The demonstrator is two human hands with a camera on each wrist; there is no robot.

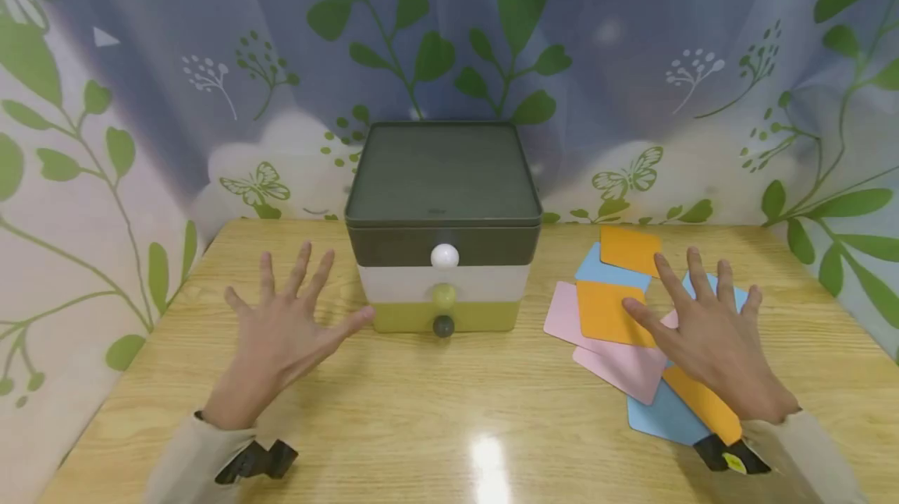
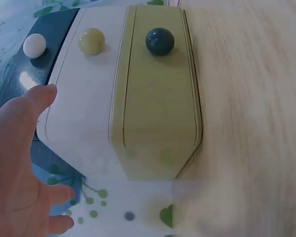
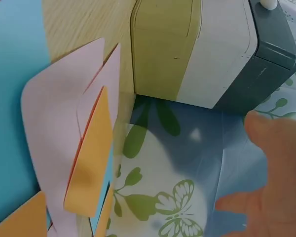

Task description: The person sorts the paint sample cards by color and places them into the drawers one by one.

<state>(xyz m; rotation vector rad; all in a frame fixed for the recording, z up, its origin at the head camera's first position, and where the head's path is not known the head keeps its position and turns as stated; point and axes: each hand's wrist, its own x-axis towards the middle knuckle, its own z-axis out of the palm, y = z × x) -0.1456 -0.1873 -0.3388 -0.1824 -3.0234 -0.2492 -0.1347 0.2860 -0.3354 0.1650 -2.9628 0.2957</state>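
Observation:
A small three-tier drawer box [image 1: 444,176] stands at the back middle of the table, dark green on top, white in the middle, olive below. Its round knobs are white [image 1: 445,257], yellow-green [image 1: 444,296] and dark [image 1: 443,326]. My left hand [image 1: 281,340] is spread to the left of the box, its thumb tip near the lower left corner and nothing in it. With fingers likewise spread, my right hand [image 1: 716,340] hovers over a loose spread of cards, among them orange [image 1: 611,313], pink [image 1: 621,370] and blue [image 1: 663,410] ones. It holds nothing and partly hides the pile.
The wooden table [image 1: 393,410] runs under everything. Behind it hangs a curtain [image 1: 449,36] printed with leaves and butterflies, close to the back of the box. Dark straps sit on both wrists over light sleeves [image 1: 200,457].

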